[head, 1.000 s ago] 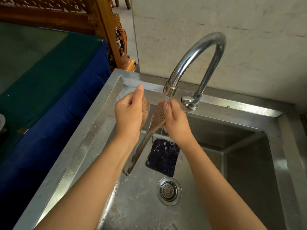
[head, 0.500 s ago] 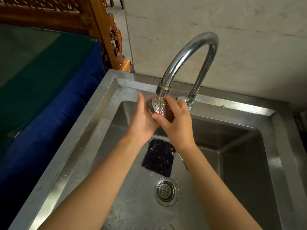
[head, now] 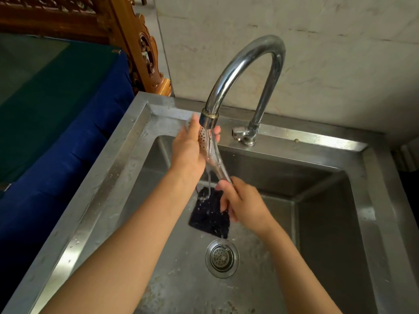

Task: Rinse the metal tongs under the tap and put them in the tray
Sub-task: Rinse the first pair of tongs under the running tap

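Tongs (head: 204,141), shiny perforated steel, under the curved chrome tap (head: 249,55): left hand (head: 187,150) wraps their 11 o'clock head, right hand (head: 242,200) grips the 5 o'clock handle.

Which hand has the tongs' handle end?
The right hand, low in the sink, fingers curled round the handle of the metal tongs; the left hand holds the perforated head up under the tap.

A steel sink (head: 108,177) next to a covered table
The sink has water drops on its rim. A round drain (head: 222,258) sits in its floor, and a dark square pad (head: 208,219) lies just behind the drain. On the left are a blue cloth (head: 68,155), a green top (head: 45,91) and carved brown wood (head: 136,41). A pale wall (head: 328,53) stands behind.
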